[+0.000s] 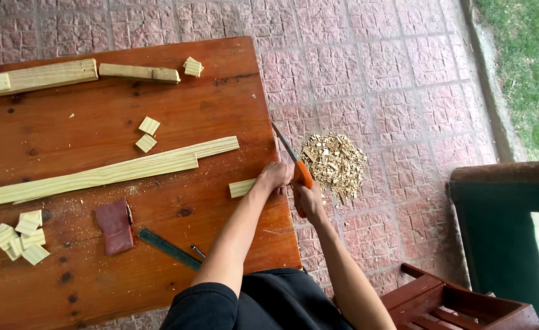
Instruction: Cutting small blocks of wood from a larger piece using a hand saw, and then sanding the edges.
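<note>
Gripping the orange handle of a saw (pixel 298 173), the right hand (pixel 309 198) is closed around it at the table (pixel 177 110) edge. Just beside it, the left hand (pixel 275 177) presses closed on a short wood strip (pixel 242 187). Beyond them, a heap of wood chips (pixel 333 164) lies on the paving.

No packages, labels, signs or screens show anywhere in this view.
</note>
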